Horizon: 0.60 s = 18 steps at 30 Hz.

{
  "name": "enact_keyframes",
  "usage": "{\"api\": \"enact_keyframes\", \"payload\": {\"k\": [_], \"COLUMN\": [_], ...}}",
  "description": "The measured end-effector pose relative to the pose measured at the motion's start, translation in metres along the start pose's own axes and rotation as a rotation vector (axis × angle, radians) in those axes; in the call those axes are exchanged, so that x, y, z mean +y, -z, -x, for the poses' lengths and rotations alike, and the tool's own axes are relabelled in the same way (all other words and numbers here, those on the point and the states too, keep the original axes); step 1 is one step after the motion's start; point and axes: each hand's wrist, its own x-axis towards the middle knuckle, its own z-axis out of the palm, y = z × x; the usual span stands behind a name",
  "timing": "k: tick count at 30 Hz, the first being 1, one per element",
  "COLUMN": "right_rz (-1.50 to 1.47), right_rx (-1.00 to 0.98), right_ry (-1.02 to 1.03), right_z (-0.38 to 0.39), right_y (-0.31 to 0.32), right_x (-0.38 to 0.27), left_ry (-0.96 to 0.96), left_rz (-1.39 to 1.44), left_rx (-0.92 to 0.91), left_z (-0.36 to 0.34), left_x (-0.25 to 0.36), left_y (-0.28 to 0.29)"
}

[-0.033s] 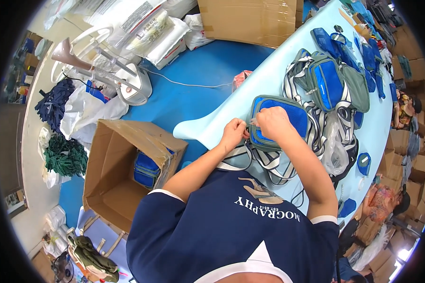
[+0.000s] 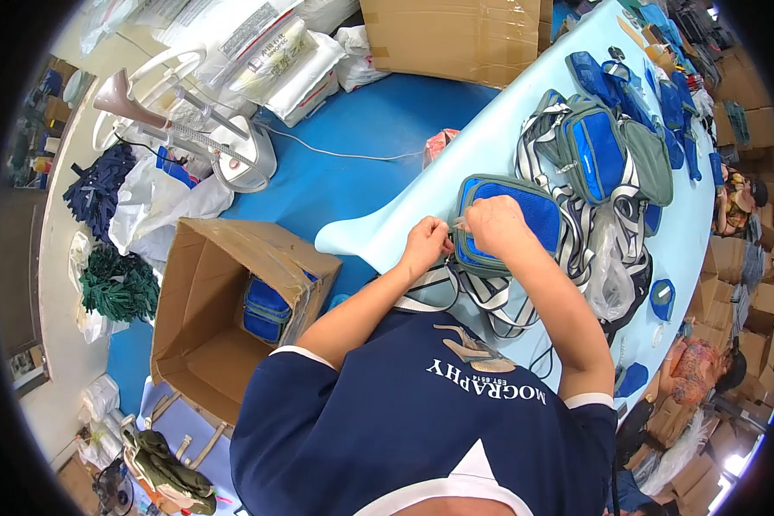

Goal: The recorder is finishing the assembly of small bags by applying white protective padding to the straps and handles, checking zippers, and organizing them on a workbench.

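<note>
A small blue bag with grey-green trim (image 2: 529, 211) lies on the pale blue tabletop, its striped strap (image 2: 490, 292) hanging in loops toward me. My left hand (image 2: 426, 243) is at the bag's left edge, fingers pinched; what they grip is too small to name. Over the bag's left part is my right hand (image 2: 494, 224), closed in a fist. Something small and pale shows at its fingertips, but its kind cannot be made out. The two hands are close together without touching, and the right one hides part of the bag's front.
More blue and grey-green bags (image 2: 593, 150) are piled to the right, beside a clear plastic bag (image 2: 611, 279). Blue pieces (image 2: 662, 297) lie farther along the table. At left, an open cardboard box (image 2: 193, 344) holds a blue bag. A garment steamer (image 2: 241, 150) stands behind it.
My right hand has shifted very slightly downward over the bag. My left hand and the bag look the same.
</note>
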Motion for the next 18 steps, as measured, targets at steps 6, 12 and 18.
{"api": "enact_keyframes", "payload": {"k": [6, 12, 18], "right_rz": [0.029, 0.046, 0.017], "right_rx": [-0.081, -0.106, -0.14], "right_ry": [-0.02, -0.039, -0.04], "right_z": [-0.005, -0.008, -0.008], "right_y": [0.008, 0.015, 0.011], "right_x": [-0.01, -0.02, -0.004], "left_ry": [0.023, 0.002, 0.024], "left_rz": [-0.043, -0.077, -0.051], "left_rx": [-0.018, -0.033, -0.019], "left_z": [0.004, -0.001, -0.001], "left_x": [0.006, -0.001, 0.002], "left_y": [0.0, 0.0, -0.001]}}
